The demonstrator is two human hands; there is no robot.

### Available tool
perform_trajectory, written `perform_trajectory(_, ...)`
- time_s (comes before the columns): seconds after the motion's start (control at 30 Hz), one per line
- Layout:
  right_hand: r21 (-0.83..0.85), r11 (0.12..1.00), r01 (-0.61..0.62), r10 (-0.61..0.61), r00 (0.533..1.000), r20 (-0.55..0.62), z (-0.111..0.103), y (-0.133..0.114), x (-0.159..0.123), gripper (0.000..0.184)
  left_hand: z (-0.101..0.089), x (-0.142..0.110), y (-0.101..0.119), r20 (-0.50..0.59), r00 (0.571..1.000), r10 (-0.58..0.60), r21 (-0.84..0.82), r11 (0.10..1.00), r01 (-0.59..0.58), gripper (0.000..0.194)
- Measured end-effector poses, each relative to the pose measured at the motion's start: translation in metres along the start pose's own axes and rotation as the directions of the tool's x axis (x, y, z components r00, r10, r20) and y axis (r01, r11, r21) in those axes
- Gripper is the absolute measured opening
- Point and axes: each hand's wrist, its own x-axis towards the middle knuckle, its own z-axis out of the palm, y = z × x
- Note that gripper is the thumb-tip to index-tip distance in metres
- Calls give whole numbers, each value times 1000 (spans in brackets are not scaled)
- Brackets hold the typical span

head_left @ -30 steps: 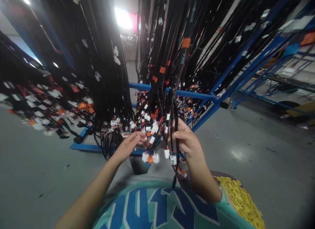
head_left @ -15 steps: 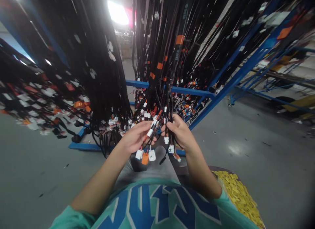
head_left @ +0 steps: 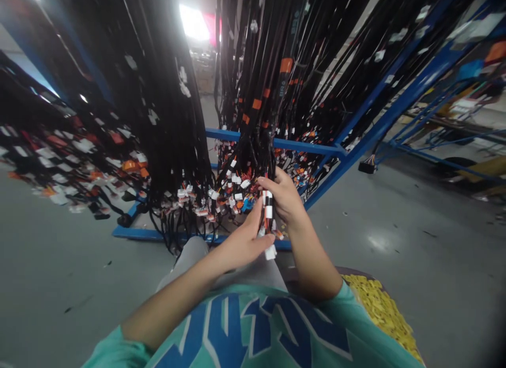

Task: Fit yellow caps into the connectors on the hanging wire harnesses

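Head view. Nearest, beyond the teal shirt [head_left: 253, 326], to its right: a tub of yellow pieces [head_left: 381, 307], partly hidden by the sleeve.

Left hand [head_left: 243, 247]: fingers raised along the wire leads [head_left: 269, 212], thumb across their lower part; how firmly it grips, cannot tell. Right hand [head_left: 288, 199]: clasps the same leads higher up, thumb in front. Leads hang near the right end of the blue rack's front lower rail [head_left: 146, 234], below its crossbar [head_left: 304, 146]; a white connector [head_left: 270, 253] pokes out just below the left thumb.

Progress, as judged: these few leads are drawn together; nothing visible binds them. Many loose connector ends [head_left: 237, 191] hang just behind, outside both hands.

Against half a second ago: two white ends and an orange one hung spread below the left hand; now the ends sit close together, and that hand has shifted right, towards the other.

Farther: thick black harnesses [head_left: 174, 104] hang over the rack's left side. Beyond its right edge, another blue frame [head_left: 430, 160], blurred.
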Motion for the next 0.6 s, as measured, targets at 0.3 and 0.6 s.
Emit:
perform_trajectory(0.3, 276, 909, -313, 251, 938, 238, -26, -12, -23, 30, -33, -9, -33, -157, 981, -115, -83, 991, 103, 18)
perform_trajectory(0.6, 168, 945, -281, 226, 932, 284, -19, -20, -45, 28, -27, 25, -48, -170, 973, 155, -96, 980, -172, 56)
